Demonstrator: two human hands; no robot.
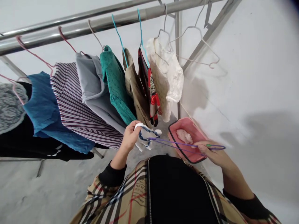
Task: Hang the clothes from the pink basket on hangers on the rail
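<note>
My left hand (130, 135) is closed on a small white and blue garment (145, 133), held in front of my chest. Its fabric hangs over one end of a thin purple wire hanger (179, 143). My right hand (213, 152) pinches the other end of that hanger, just over the near rim of a pink basket (198, 133). A pale pink cloth (184, 136) lies inside the basket.
A metal clothes rail (93, 25) runs across the top with several garments on hangers: blue, striped, grey, green, tan, red-patterned and cream lace. Two bare wire hangers (198, 46) hang at its right end. A white wall stands to the right, grey concrete floor below.
</note>
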